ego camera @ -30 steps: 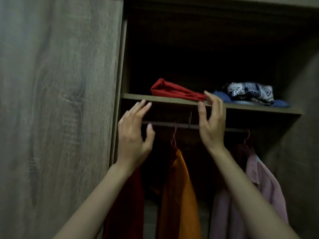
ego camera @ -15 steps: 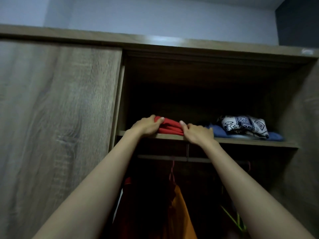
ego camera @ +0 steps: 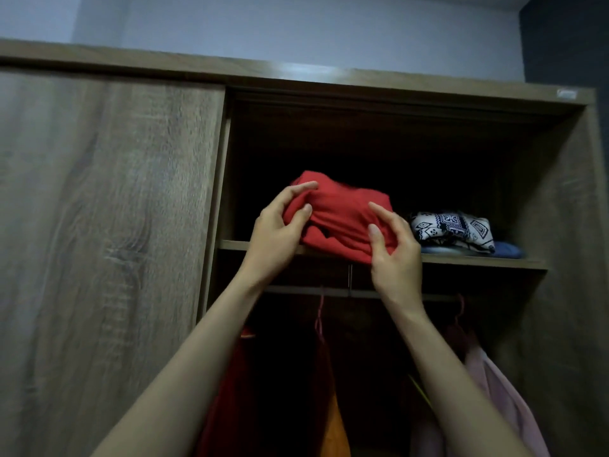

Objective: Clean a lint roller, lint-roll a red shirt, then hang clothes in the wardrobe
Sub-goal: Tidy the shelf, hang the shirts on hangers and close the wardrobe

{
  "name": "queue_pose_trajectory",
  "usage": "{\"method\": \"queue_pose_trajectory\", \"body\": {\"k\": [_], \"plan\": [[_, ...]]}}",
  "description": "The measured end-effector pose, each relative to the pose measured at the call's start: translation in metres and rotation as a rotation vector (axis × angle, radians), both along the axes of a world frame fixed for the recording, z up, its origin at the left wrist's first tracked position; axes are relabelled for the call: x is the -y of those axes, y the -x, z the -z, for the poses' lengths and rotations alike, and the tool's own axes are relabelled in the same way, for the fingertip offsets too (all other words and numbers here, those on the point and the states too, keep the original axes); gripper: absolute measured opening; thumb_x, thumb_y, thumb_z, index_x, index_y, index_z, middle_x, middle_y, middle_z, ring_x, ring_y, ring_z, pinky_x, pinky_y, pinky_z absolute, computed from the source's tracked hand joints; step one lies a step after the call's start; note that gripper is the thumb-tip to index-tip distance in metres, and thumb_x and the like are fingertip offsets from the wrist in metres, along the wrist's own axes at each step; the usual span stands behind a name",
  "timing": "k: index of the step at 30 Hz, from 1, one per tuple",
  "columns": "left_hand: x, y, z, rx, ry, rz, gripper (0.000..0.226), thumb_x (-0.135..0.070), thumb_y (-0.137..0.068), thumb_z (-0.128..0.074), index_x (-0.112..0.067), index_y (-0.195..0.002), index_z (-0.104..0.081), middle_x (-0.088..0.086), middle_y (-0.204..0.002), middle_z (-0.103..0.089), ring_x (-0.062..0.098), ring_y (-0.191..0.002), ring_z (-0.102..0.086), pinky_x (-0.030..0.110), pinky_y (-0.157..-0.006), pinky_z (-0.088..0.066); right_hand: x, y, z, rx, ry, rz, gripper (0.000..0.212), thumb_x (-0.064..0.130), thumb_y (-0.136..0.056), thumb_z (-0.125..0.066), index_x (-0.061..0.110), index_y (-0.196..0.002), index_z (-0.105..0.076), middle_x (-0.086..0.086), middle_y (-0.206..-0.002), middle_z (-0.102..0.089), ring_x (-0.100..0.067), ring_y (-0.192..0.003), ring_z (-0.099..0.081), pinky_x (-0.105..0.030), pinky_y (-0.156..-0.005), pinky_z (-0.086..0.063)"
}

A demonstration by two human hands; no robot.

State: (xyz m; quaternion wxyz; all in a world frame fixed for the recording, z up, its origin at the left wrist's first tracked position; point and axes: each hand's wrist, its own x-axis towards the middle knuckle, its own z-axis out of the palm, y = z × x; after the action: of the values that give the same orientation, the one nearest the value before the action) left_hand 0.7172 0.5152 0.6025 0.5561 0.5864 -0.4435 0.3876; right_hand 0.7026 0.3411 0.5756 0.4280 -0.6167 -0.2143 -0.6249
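A folded red shirt [ego camera: 342, 219] is tilted up over the front edge of the wardrobe's upper shelf [ego camera: 478, 261]. My left hand [ego camera: 280, 229] grips its left end, thumb below and fingers over the top. My right hand [ego camera: 393, 245] holds its right end, thumb on the front and fingers behind the cloth. Both arms reach up from below. No lint roller is in view.
On the same shelf to the right lies a black-and-white patterned cloth [ego camera: 451, 230] on a blue cloth [ego camera: 507, 250]. Below, a rail [ego camera: 362, 293] carries hangers with red [ego camera: 227, 397], orange [ego camera: 334, 427] and pink garments [ego camera: 507, 410]. A sliding wooden door [ego camera: 105, 242] covers the left half.
A second ago both hands were open below the shelf. They reached onto the red shirt, took hold of it, and now it is lifted and drawn forward off the shelf. The camera tilted up.
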Motion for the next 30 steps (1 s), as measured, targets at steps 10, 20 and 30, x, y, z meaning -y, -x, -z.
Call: {"method": "queue_pose_trajectory", "body": {"k": [10,20,30], "plan": [[-0.001,0.091,0.145,-0.061,-0.048,-0.073,0.055,-0.016,-0.075,-0.071,-0.031,-0.127,-0.058,-0.006,-0.131,-0.057,0.011,-0.128,-0.051,0.038,-0.110,-0.038,-0.007,0.121,0.118,0.007,-0.083,-0.193,0.029,0.013,-0.089,-0.061,0.022,-0.117,-0.061,0.013,-0.121,-0.063,0.000,-0.120,-0.052,-0.015,-0.102,-0.038],[0.034,0.105,0.280,-0.869,0.033,-0.153,0.025,-0.049,-0.085,-0.062,-0.028,-0.079,-0.074,-0.002,-0.075,-0.074,0.016,-0.079,-0.070,0.040,-0.081,-0.054,0.024,0.143,0.251,-0.527,-0.146,-0.376,0.064,0.021,-0.076,-0.072,0.021,-0.135,-0.048,0.010,-0.132,-0.055,0.001,-0.120,-0.053,-0.014,-0.095,-0.043],[0.068,0.133,0.312,-1.115,0.017,0.022,0.015,-0.030,-0.093,-0.059,-0.025,-0.085,-0.070,-0.002,-0.082,-0.072,0.013,-0.080,-0.067,0.019,-0.070,-0.051,0.047,0.151,0.297,-0.540,-0.312,-0.240,0.027,0.014,-0.091,-0.059,0.015,-0.117,-0.065,0.005,-0.117,-0.066,0.002,-0.112,-0.057,-0.011,-0.095,-0.040]]}}
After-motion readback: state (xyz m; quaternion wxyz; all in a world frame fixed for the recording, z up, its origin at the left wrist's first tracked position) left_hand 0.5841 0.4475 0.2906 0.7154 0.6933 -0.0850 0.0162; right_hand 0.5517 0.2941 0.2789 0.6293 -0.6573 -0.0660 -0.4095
